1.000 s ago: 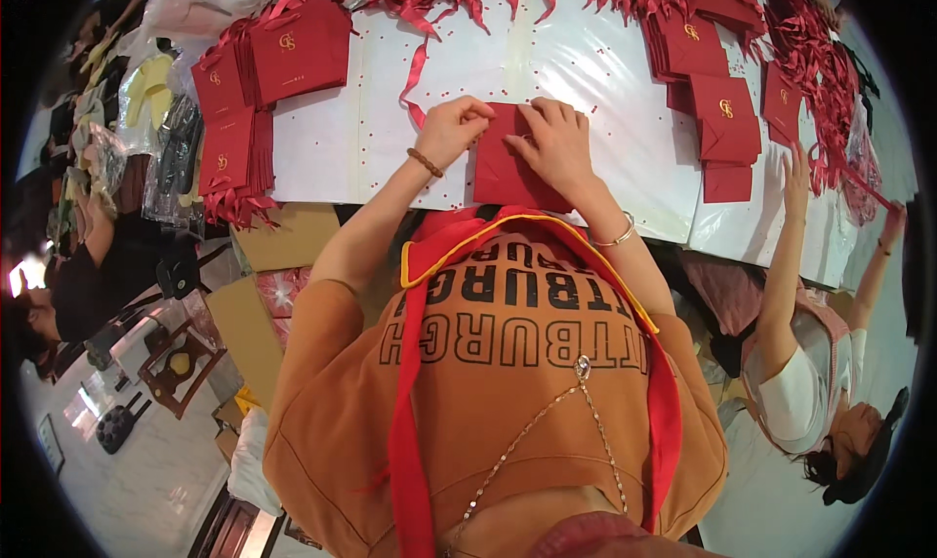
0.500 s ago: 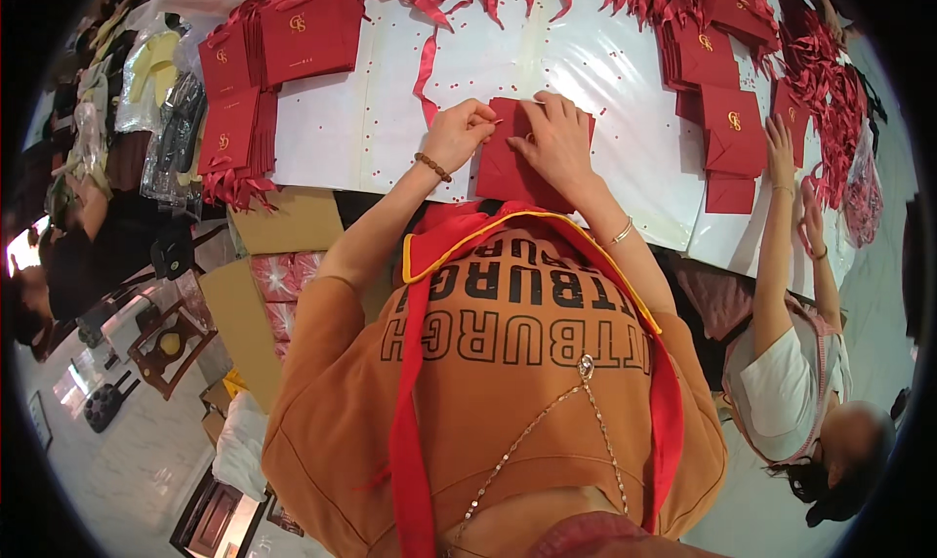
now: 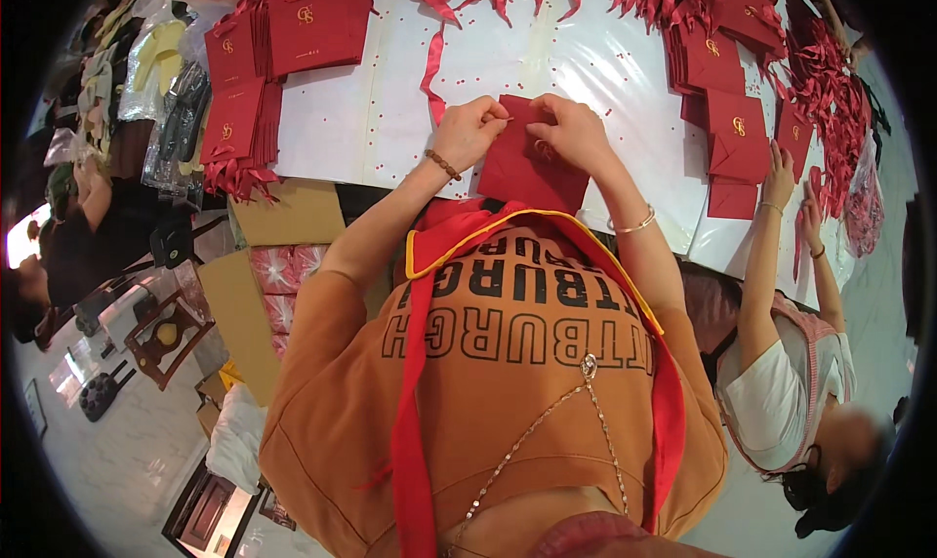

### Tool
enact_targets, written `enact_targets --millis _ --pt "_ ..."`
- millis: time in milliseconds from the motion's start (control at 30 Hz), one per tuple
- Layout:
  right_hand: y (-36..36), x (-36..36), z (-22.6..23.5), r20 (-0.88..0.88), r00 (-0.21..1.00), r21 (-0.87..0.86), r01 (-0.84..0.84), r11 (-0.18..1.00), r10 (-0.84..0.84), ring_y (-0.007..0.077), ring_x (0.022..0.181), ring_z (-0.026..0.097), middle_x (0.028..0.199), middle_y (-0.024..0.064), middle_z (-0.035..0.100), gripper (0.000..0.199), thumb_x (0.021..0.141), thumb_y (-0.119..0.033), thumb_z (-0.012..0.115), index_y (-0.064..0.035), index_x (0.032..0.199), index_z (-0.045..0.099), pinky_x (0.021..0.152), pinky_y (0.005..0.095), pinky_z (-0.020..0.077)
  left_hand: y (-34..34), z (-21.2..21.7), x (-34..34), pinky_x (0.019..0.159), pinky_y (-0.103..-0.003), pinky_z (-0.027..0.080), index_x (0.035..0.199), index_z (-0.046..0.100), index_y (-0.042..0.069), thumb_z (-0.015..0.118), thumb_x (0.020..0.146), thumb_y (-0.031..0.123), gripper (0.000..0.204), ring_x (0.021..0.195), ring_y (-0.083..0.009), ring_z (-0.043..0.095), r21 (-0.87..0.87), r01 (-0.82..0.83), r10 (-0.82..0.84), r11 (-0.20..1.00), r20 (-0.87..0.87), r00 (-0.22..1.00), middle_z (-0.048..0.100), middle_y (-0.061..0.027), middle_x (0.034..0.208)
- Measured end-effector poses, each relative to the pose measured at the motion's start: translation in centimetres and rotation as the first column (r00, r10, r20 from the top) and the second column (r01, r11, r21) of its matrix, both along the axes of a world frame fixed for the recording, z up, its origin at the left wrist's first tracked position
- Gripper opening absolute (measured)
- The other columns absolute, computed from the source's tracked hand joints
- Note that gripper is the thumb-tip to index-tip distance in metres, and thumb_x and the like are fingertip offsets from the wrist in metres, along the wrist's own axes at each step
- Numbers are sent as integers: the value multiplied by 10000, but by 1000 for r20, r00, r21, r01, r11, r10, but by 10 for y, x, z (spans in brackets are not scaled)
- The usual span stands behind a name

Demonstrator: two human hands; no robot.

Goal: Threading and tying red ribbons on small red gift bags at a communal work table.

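Note:
A red paper gift bag (image 3: 517, 173) with a gold emblem lies flat in front of me at the table's near edge. My left hand (image 3: 470, 139) is at the bag's upper left, thumb and forefinger pinched on the tip of a red ribbon (image 3: 432, 65). That ribbon trails up the table from behind the hand. Over the bag's upper right is my right hand (image 3: 578, 137), its fingers curled and the thumb drawn in near the forefinger. Whatever they may pinch is too small to make out.
Stacked red bags (image 3: 317, 26) stand at the left of the white table (image 3: 327, 134), more bags (image 3: 734, 134) at the right. Heaps of red ribbon (image 3: 673, 2) line the far side. A co-worker (image 3: 781, 392) works at the right. An open carton (image 3: 234, 309) sits below left.
My right hand has lifted from lying spread on the bag and curled its fingers, uncovering the gold emblem. My left hand has shifted slightly right, still pinching. The co-worker's hands have moved down a little.

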State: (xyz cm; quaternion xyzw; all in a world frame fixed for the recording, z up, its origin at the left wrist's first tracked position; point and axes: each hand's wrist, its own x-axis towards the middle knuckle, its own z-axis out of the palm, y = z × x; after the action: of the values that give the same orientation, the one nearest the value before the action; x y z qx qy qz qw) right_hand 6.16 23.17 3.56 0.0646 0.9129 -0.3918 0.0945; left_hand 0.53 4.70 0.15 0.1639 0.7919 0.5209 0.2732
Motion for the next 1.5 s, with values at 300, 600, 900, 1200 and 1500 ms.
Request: enact_targets --millis 300,600,900,1200,1500 --pt "11 -9 -16 253 967 -269 93 959 -23 251 862 632 924 131 668 381 728 -220 687 -66 1072 637 778 342 471 20 17 0 574 -311 476 864 624 9 596 797 111 125 623 -197 605 -66 22 -37 998 -237 971 639 -108 702" --pt "8 -7 -17 243 967 -307 146 940 -71 216 789 630 856 110 665 338 738 -185 688 -61 1050 644 717 325 472 25 21 -3 541 -320 455 859 626 6 589 780 105 132 562 -224 596 -190 122 -185 974 -360 914 617 -139 657" --pt "10 -6 -15 257 963 -414 183 891 -79 190 772 626 852 103 664 307 753 -145 672 -65 1048 644 700 318 471 27 24 -5 537 -309 450 859 628 -5 592 772 92 135 563 -200 595 -128 102 -138 987 -322 937 615 -128 646" --pt "4 -8 -20 243 968 -338 152 929 -70 227 792 624 864 122 659 331 747 -187 670 -93 1064 640 719 337 466 19 19 -12 553 -320 468 843 625 -2 597 775 100 126 596 -216 621 -179 108 -163 978 -332 929 634 -135 686" --pt "2 -8 -17 213 974 -298 134 945 -71 249 855 629 932 133 661 347 749 -188 666 -86 1079 629 764 344 468 25 18 -4 550 -318 465 841 630 4 597 776 106 125 583 -225 611 -143 73 -121 987 -361 925 631 -139 677"
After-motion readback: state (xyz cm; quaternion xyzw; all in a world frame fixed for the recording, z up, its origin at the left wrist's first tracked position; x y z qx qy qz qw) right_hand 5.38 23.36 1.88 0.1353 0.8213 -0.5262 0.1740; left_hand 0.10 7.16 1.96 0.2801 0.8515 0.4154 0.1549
